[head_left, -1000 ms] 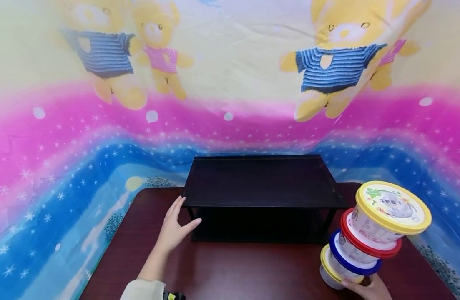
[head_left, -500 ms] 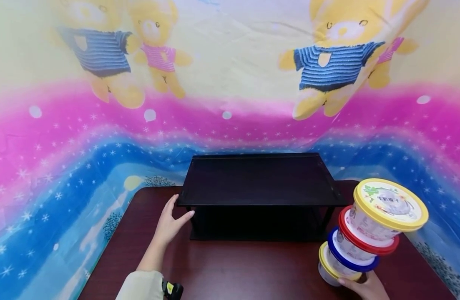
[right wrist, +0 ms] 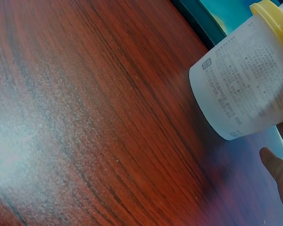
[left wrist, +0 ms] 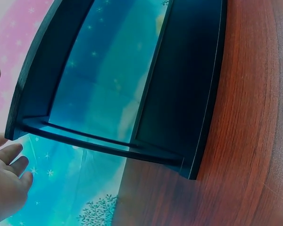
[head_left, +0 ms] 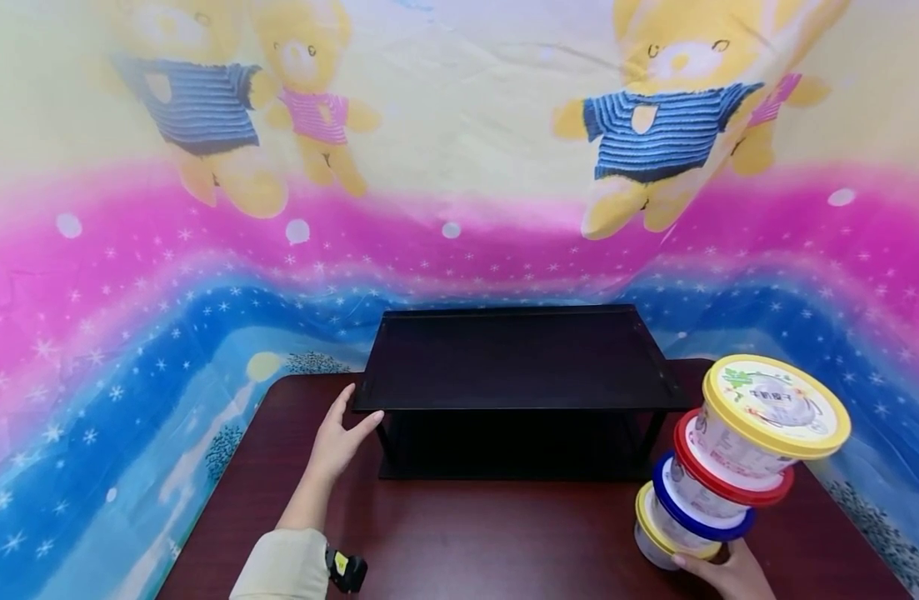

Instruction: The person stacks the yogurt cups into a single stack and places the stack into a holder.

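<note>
On the right in the head view stands a stack of several round plastic tubs. The large top tub has a yellow lid (head_left: 777,404); below it come a red-lidded tub (head_left: 729,467), a blue-lidded tub (head_left: 695,504) and a small yellow-lidded tub (head_left: 657,537). My right hand (head_left: 732,571) grips this lowest tub, thumb along its lid; the other fingers are mostly hidden. In the right wrist view some fingers (right wrist: 276,169) show beside the printed tub wall (right wrist: 245,77). My left hand (head_left: 335,442), fingers extended, is beside the left end of a black two-tier shelf (head_left: 511,358).
The shelf stands toward the back of a dark red wooden table (head_left: 489,533). Behind it hangs a bear-patterned cloth (head_left: 459,150), also along both sides. A black strapped device (head_left: 347,571) sits at my left wrist, by the pale sleeve (head_left: 282,562).
My left hand has shifted slightly to the left along the shelf's end. The tub stack and right hand keep nearly the same place; the whole view has shifted a little.
</note>
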Demonstrator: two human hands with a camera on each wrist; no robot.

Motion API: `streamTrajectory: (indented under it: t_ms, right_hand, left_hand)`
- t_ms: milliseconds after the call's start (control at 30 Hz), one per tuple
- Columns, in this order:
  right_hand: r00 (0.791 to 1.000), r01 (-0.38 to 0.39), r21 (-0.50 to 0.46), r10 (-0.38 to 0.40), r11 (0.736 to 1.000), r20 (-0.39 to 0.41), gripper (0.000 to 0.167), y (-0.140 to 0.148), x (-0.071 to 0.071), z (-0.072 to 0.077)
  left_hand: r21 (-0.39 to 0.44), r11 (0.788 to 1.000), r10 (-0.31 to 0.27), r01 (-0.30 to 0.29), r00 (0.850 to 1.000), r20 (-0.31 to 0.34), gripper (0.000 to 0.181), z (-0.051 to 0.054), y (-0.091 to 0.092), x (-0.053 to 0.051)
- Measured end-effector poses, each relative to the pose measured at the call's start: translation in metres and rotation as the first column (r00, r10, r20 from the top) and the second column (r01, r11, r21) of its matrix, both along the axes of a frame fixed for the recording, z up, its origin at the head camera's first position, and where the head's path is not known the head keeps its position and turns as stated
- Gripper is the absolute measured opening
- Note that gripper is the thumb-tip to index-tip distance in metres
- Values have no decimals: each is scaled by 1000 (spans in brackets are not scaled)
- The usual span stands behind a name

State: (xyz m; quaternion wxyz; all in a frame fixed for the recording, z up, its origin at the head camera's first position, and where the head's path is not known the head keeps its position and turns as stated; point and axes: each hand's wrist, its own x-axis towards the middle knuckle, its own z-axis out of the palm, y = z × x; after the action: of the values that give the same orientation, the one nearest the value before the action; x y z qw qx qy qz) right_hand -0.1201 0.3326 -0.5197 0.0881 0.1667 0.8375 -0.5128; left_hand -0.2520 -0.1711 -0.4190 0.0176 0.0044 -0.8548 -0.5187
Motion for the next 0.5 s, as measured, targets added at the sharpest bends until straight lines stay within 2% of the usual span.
streamTrajectory:
  t_ms: [200, 500]
  right_hand:
    - [999, -4, 11, 4, 1000, -37, 91, -1, 1, -1]
    - [999, 27, 2, -27, 1000, -48, 92, -5, -1, 1]
  left_hand:
    - [3, 1000, -4, 4, 1000, 17, 82, -1, -1, -4]
    - [30, 1000, -4, 3, 998, 56, 83, -3, 0, -9]
